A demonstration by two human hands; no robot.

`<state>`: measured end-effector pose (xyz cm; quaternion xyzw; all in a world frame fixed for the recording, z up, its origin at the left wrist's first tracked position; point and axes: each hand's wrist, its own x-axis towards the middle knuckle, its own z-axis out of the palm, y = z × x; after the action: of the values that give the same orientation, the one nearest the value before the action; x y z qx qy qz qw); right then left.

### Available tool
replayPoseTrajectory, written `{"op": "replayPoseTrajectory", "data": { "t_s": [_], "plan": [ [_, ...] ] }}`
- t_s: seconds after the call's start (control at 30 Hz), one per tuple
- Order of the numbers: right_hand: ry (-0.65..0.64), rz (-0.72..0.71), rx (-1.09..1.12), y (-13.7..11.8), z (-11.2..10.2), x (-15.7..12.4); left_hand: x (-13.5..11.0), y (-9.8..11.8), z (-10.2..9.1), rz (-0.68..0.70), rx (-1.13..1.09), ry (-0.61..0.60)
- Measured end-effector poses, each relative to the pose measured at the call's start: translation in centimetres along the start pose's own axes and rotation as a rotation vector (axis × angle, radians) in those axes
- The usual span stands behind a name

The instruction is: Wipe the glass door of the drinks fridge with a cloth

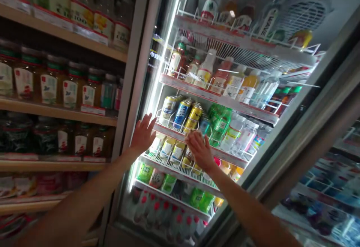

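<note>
Both of my arms reach out toward a lit drinks fridge. My left hand is raised with its fingers apart, near the fridge's left edge and the end of the can shelf. It holds nothing. My right hand is in front of the same shelf's front rail, fingers stretched out and nothing visible in them. Behind the hands stand a white can, a blue can and a gold can. Green bottles are to their right. Whether either hand touches the shelf, I cannot tell.
A wooden shelf unit with bottled drinks stands to the left. Wire shelves with bottles rise above my hands, and more cans and bottles sit below. At right are a metal door frame and another stocked cooler.
</note>
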<state>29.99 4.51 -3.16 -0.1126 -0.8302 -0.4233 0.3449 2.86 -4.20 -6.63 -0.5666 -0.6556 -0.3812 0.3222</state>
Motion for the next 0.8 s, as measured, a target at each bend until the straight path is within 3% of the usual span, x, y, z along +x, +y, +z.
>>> {"op": "replayPoseTrajectory", "data": {
  "t_s": [0.1,0.27,0.47,0.63,0.8],
  "plan": [
    [-0.019,-0.052,0.028,-0.9,0.6,0.4,-0.2,0.7,0.2,-0.049,0.026,0.0],
    [0.075,0.123,0.07,-0.4,0.9,3.0,-0.2,1.5,-0.6,-0.086,0.107,-0.06],
    [0.018,-0.041,0.189,-2.1,1.9,4.1,-0.1,1.4,-2.3,-0.063,0.192,-0.197],
    [0.049,0.133,0.185,-1.3,2.0,6.9,-0.6,-1.1,-2.7,0.069,0.227,-0.21],
    [0.031,0.048,0.142,-6.6,3.9,6.6,-0.9,-5.9,-3.1,0.153,0.246,-0.16]
  ]
}}
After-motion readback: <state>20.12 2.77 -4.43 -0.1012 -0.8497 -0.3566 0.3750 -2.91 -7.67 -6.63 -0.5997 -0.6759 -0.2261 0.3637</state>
